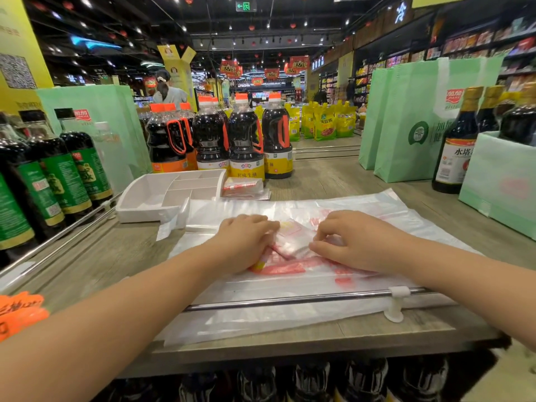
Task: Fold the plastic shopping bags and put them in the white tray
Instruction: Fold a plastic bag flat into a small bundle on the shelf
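As both hands (246, 239) (348, 242) pinch it, the bag (293, 246) (red-printed) lies between them.

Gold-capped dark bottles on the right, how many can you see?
3. The front bottle stands on the wooden top, left of the low green bag. The second bottle and third bottle rise behind that bag. More may be hidden.
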The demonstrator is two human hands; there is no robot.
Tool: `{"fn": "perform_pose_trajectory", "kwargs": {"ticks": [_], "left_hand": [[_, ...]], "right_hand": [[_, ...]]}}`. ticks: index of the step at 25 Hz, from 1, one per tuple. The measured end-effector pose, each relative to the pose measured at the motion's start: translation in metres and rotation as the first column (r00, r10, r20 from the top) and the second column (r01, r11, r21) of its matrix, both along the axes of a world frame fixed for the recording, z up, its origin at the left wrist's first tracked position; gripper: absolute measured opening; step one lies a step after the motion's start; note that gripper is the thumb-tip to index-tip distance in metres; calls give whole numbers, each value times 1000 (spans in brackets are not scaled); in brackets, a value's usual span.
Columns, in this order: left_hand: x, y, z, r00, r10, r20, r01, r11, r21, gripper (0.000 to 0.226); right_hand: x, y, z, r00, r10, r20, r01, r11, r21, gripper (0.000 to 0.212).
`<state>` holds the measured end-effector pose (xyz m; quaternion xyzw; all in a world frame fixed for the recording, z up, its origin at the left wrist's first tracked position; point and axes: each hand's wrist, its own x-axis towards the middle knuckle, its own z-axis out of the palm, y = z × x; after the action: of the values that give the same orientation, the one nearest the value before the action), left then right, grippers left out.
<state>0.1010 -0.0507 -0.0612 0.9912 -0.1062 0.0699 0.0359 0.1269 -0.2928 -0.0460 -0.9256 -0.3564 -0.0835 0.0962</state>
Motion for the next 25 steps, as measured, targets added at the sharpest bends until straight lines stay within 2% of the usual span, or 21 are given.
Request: {"fn": "perform_pose_trajectory", "kwargs": {"ticks": [2,5,7,10,13,16,20,21,23,25], "left_hand": [[2,2,1,995,27,91,-19,995,-94,33],[-1,-6,1,1000,-6,-21,3,993,-121,38],[-5,-14,2,988,-36,-153,27,998,-59,48],[-8,-16,4,955,-52,-293,58,998,12,57],[-6,-14,1,939,-15,-342,50,994,92,60],[-8,-14,0,945,12,-327,42,987,156,62],[-12,-11,2,952,-12,-305,25,999,41,86],[-12,-11,4,967,-21,-256,32,999,38,87],[-12,-14,6,994,-61,-89,66,996,62,72],[-13,-17,9,996,-89,13,89,995,52,67]], "right_hand": [[1,4,-1,998,52,32,-55,994,90,22],[7,14,-1,992,90,90,-101,988,116,18],[12,19,-5,995,96,37,-97,995,39,35],[15,23,-9,978,76,-192,-109,980,-164,57],[16,21,-9,960,21,-278,-96,962,-257,62],[12,17,-6,965,-8,-263,-71,954,-290,64],[1,13,-1,973,-1,-232,-41,984,-174,61],[1,13,1,977,-12,-213,-16,991,-130,60],[1,14,2,987,-52,-154,42,997,-63,60],[1,16,2,991,-68,-117,67,998,-15,56]]}}
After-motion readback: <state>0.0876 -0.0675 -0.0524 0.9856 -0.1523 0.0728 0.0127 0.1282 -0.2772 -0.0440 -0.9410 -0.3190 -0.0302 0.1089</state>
